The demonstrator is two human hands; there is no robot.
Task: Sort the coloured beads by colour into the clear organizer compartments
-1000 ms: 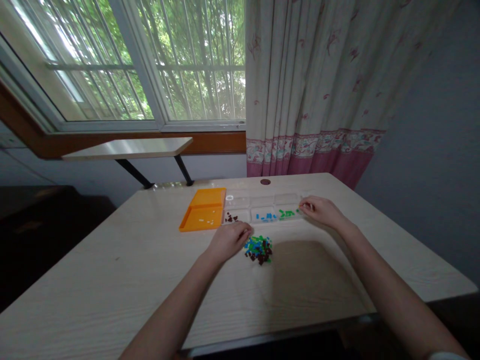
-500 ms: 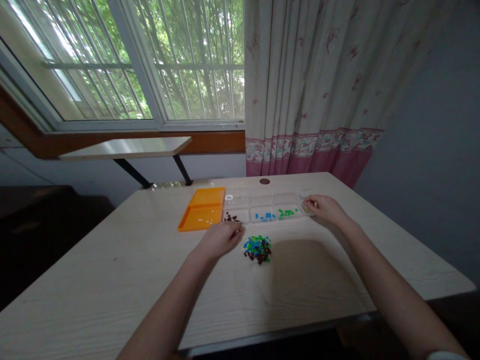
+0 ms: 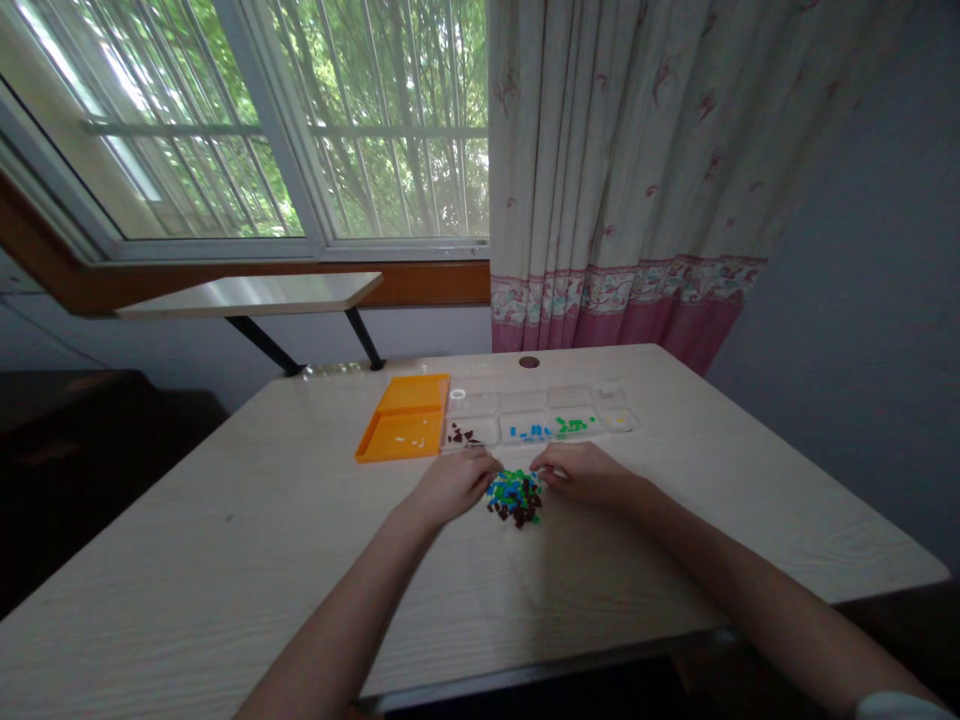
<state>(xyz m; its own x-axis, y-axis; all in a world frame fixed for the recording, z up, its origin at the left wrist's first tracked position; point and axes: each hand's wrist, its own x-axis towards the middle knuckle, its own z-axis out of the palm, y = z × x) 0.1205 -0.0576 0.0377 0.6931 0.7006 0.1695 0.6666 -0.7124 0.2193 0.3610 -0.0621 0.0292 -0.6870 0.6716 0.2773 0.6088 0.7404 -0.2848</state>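
A small heap of tiny blue, green and dark brown pieces [image 3: 514,496] lies on the pale wooden table [image 3: 225,560]. My left hand [image 3: 455,482] rests at the heap's left edge, fingers curled down onto the pieces. My right hand [image 3: 579,472] is at the heap's right edge, fingertips touching the pieces. Whether either hand pinches a piece is too small to see. Just behind the heap stands a clear compartment box [image 3: 622,421] with brown pieces [image 3: 461,436], blue pieces [image 3: 529,433] and green pieces [image 3: 573,425] in separate cells.
An orange tray-like lid [image 3: 405,417] lies open left of the clear box. A small round brown hole cover [image 3: 529,362] sits at the table's far edge. Behind are a window, a pink-trimmed curtain [image 3: 622,170] and a folding shelf [image 3: 247,295].
My right hand has left the right end of the clear box and come back left to the heap. My left hand shifted slightly, staying at the heap's left side.
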